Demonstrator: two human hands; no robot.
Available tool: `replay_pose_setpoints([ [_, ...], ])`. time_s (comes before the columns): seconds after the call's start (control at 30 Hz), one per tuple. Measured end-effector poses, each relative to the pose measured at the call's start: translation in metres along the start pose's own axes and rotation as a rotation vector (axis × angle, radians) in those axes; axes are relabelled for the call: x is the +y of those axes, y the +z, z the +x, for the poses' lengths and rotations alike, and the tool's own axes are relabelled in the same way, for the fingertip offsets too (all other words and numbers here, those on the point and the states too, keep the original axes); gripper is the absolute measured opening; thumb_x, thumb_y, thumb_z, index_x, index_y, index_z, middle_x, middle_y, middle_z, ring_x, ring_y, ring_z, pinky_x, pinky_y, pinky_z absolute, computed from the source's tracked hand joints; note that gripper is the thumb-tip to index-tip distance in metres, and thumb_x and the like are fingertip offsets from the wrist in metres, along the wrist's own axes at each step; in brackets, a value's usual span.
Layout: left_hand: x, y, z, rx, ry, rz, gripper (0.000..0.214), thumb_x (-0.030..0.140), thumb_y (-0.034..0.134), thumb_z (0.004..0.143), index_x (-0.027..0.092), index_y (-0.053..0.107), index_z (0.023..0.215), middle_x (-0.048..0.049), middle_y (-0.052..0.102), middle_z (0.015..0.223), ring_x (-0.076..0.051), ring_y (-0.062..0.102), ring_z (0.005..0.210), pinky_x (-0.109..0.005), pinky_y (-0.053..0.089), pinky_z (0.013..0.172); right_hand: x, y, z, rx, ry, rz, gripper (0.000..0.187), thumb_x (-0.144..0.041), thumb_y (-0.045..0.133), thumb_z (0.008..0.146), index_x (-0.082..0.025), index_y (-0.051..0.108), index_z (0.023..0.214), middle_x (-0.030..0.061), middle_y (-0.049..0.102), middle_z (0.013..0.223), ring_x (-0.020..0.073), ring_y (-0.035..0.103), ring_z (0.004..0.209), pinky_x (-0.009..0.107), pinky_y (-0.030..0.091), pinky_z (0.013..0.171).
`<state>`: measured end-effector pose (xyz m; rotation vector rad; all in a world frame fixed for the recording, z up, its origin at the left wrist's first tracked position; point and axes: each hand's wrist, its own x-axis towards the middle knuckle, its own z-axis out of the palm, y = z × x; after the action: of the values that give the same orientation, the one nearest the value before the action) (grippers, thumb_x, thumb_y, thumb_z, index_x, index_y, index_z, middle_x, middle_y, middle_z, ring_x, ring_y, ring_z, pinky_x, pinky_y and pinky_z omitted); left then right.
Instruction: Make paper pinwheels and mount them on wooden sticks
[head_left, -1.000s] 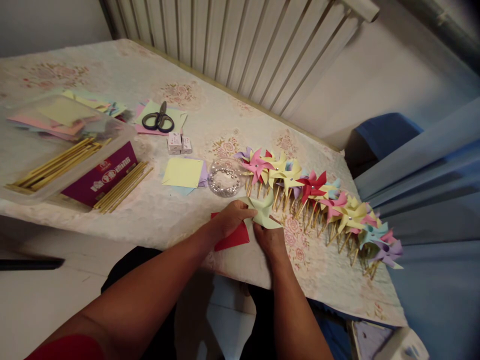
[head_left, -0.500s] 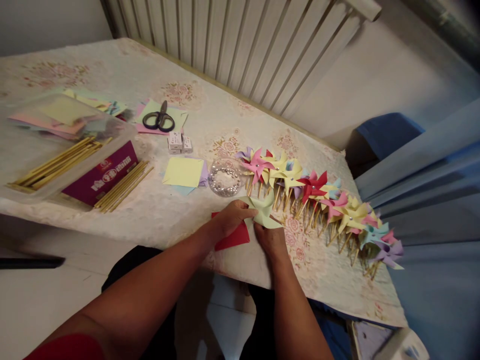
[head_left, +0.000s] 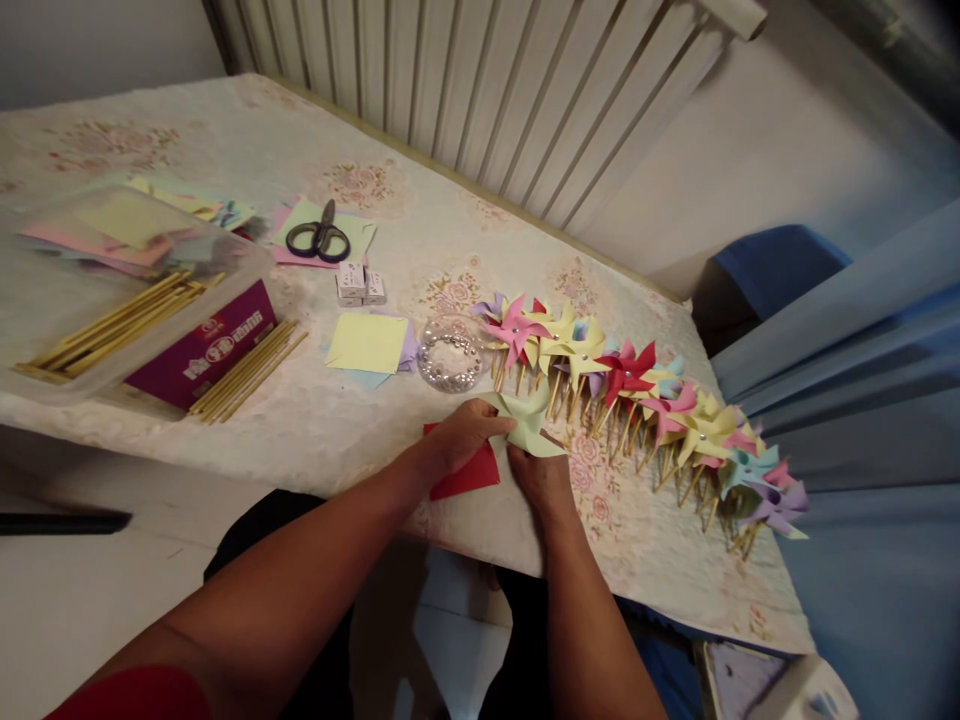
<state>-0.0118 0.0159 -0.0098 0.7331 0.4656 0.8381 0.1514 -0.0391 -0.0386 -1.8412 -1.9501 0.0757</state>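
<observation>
Flowered cloth [head_left: 285, 300] is covering the desk [head_left: 360, 430], where a pale green paper pinwheel [head_left: 525, 425] is curling just right of a flat red sheet [head_left: 469, 477]. The left hand [head_left: 478, 423] is pinching it; the right hand [head_left: 544, 482] is sitting just beneath, its grip hidden. Pressing hard is probably risking creased vanes [head_left: 534, 402]; nudging far-left, spilled shiny beads [head_left: 456, 381] from the clear, round dish [head_left: 422, 352].

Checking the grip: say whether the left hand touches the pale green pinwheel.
Touching: the head view shows the left hand pinching the pale green pinwheel near its center.
</observation>
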Motion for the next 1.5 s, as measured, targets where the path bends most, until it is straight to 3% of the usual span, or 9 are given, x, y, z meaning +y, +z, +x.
replay_pose_setpoints([
  [0.17,0.0007,-0.0004,-0.0003,0.005,-0.001,0.012,0.028,0.027,0.082,0.06,0.012,0.075,0.083,-0.006,0.075,0.08,-0.019,0.066,0.081,-0.031,0.046,0.084,-0.0021,-0.0003,0.0,-0.012,0.02,0.016,0.02,-0.029,0.055,0.09,-0.02,0.072,0.091,0.0068,0.074,0.085,0.0206,0.067,0.076,0.029,0.051,0.068],
  [0.53,0.0043,-0.0001,-0.0003,0.004,0.001,-0.009,0.021,0.022,0.079,0.058,0.013,0.075,0.077,-0.0021,0.073,0.07,-0.014,0.062,0.068,-0.027,0.046,0.075,-0.0021,-0.0057,-0.0001,-0.017,0.001,0.176,0.016,-0.028,0.057,0.089,-0.02,0.07,0.095,0.0092,0.075,0.093,0.0236,0.071,0.088,0.034,0.056,0.081],
  [1.13,0.0004,-0.0053,0.0024,-0.009,0.013,0.048,0.023,0.024,0.078,0.063,0.013,0.076,0.082,-0.0033,0.074,0.077,-0.015,0.063,0.07,-0.029,0.047,0.081,-0.0027,-0.0016,-0.0019,0.012,0.027,0.071,0.021,-0.03,0.055,0.091,-0.019,0.073,0.095,0.0091,0.076,0.091,0.0223,0.07,0.082,0.031,0.053,0.071],
  [1.5,0.0001,-0.0046,0.0031,-0.005,-0.001,0.026,0.03,0.028,0.08,0.061,0.011,0.076,0.085,-0.0045,0.074,0.075,-0.017,0.064,0.072,-0.031,0.047,0.079,-0.0002,-0.0081,0.0004,-0.063,0.043,0.212,0.017,-0.032,0.059,0.089,-0.019,0.071,0.091,0.0075,0.075,0.088,0.02,0.069,0.076,0.029,0.054,0.071],
])
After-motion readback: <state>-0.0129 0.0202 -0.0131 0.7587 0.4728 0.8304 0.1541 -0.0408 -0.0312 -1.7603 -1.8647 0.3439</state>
